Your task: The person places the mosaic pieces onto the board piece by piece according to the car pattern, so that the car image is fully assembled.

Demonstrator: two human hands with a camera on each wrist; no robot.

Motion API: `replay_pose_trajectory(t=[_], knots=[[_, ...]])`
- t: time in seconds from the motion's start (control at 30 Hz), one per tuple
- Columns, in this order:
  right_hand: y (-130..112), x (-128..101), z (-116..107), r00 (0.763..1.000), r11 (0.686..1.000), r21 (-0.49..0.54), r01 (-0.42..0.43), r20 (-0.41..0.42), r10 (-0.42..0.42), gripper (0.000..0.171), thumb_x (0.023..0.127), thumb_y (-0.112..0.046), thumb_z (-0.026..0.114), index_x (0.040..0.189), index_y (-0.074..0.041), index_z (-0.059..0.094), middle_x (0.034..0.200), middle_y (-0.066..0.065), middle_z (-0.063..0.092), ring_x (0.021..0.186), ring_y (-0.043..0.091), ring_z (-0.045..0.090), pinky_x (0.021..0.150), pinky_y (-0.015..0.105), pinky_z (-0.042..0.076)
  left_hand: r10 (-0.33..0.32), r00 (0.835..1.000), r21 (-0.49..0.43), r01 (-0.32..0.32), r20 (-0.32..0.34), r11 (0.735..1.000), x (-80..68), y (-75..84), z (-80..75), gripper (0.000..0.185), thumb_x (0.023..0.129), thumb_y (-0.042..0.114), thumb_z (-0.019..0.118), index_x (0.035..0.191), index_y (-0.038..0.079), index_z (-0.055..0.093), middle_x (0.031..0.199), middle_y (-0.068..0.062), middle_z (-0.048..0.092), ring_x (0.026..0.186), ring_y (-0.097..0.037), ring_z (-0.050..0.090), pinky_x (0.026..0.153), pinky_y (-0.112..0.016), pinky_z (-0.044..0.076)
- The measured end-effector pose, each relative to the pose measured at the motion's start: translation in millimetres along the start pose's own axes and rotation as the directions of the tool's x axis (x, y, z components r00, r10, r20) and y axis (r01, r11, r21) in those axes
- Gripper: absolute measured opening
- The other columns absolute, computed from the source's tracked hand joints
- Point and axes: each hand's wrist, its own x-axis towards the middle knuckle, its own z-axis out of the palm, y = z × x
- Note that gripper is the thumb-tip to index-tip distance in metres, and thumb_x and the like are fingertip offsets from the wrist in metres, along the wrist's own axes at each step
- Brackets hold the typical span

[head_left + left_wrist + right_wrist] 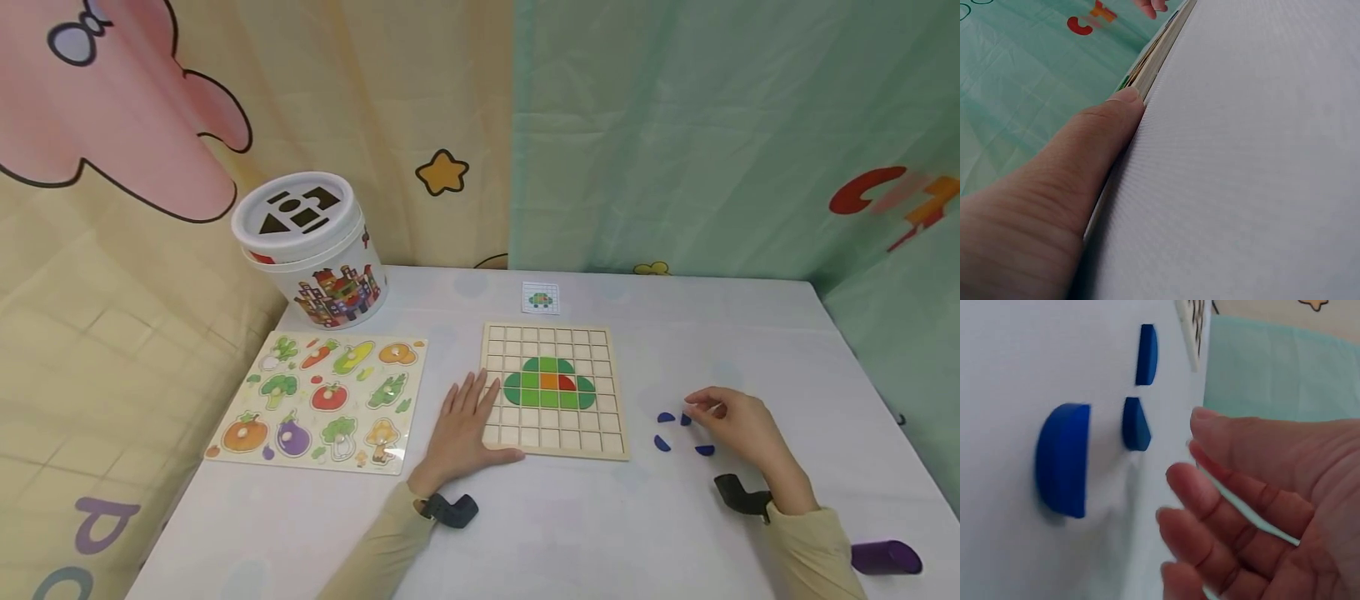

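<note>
- Nearest us, our right hand point(738, 429) hovers near the table's point(570, 533) right edge with fingers loosely curled and holding nothing, its fingertips point(1175, 475) just beside the blue pieces point(663, 442).
- Four blue pieces lie scattered on the table, right of the grid board point(551, 390): flat half-rounds and quarter-rounds, apart from one another.
- We judge them light, stiff and smooth, so likely to slide; a pinch across the flat faces or the edges should suit.
- Our left hand point(468, 421) lies spread flat on the board's near left corner, thumb point(1100, 131) against its edge.
- The board already carries green, orange and red pieces.
</note>
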Motion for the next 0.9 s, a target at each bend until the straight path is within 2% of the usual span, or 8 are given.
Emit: replay_pose_trajectory(t=[0.17,0.37,0.67,0.9], knots=[[-10.1,-4.9,-6.6,0.995,0.997,-0.005,-0.082,0.064,0.082,0.033,0.085,-0.024,0.071,0.097,0.006,0.063,0.078,0.005,0.062,0.067,0.022,0.055,0.056,0.031,0.042,-0.004,1.0,0.004,0.004,0.007,1.0,0.0,0.4,-1.1,0.112,0.071,0.078,0.056,0.152,0.01,0.019,0.157,-0.012,0.009,0.143,-0.029,0.003,0.114,-0.043,0.0],[-7.8,-3.3,-2.9,0.978,0.984,0.013,-0.177,0.118,0.174,0.039,0.087,-0.028,0.069,0.097,0.008,0.057,0.074,0.007,0.054,0.064,0.021,0.048,0.052,0.031,0.038,0.003,1.0,-0.001,-0.003,0.0,1.0,-0.6,0.6,-1.2,0.111,0.071,0.078,0.056,0.152,0.01,0.021,0.157,-0.013,0.009,0.143,-0.029,0.003,0.114,-0.044,0.001],[-12.6,-0.9,-1.0,0.967,0.978,0.017,-0.207,0.157,0.202,0.034,0.089,-0.023,0.067,0.098,0.008,0.057,0.076,0.009,0.056,0.067,0.023,0.05,0.054,0.031,0.041,0.004,1.0,0.011,-0.004,-0.001,1.0,-0.7,0.1,1.0,0.111,0.071,0.078,0.056,0.152,0.011,0.021,0.158,-0.012,0.009,0.143,-0.029,0.004,0.114,-0.044,0.002],[-14.7,0.1,3.6,0.978,0.985,0.03,-0.169,0.133,0.163,0.027,0.088,-0.018,0.066,0.092,0.007,0.059,0.072,0.005,0.053,0.063,0.021,0.048,0.052,0.031,0.039,0.006,1.0,0.003,-0.006,-0.012,1.0,-1.1,0.7,0.3,0.11,0.071,0.077,0.057,0.152,0.01,0.022,0.157,-0.012,0.011,0.143,-0.03,0.005,0.114,-0.045,0.003]])
